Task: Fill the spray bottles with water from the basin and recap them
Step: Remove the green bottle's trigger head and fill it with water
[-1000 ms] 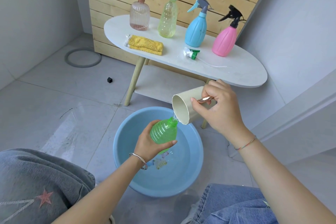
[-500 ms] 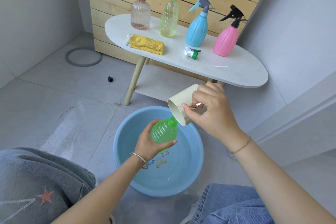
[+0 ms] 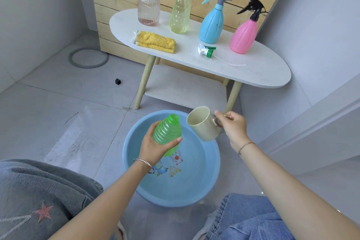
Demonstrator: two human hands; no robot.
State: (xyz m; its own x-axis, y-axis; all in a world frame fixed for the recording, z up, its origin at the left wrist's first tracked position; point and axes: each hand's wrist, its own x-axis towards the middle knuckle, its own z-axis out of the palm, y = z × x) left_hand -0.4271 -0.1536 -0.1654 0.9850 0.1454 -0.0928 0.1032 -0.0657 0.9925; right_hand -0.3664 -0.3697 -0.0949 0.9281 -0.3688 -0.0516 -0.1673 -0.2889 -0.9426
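Filling step, green one. L hand [image 3: 153, 146] wraps the ribbed green plastic bottle [image 3: 167, 130], which is uncapped w/ its neck tilted up, over the round blue plastic basin [image 3: 204, 181]. R hand [image 3: 233, 128] grips the handle of the cream plastic cup [image 3: 202, 124], whose mouth sits just beside the bottle neck, not touching. Hands apart. Fill level: can't tell. Next, I reckon: dip cup again, or fetch the white-and-green spray head [image 3: 206, 51] off the white oval bench [image 3: 263, 72] & screw it on w/ bottle held upright.
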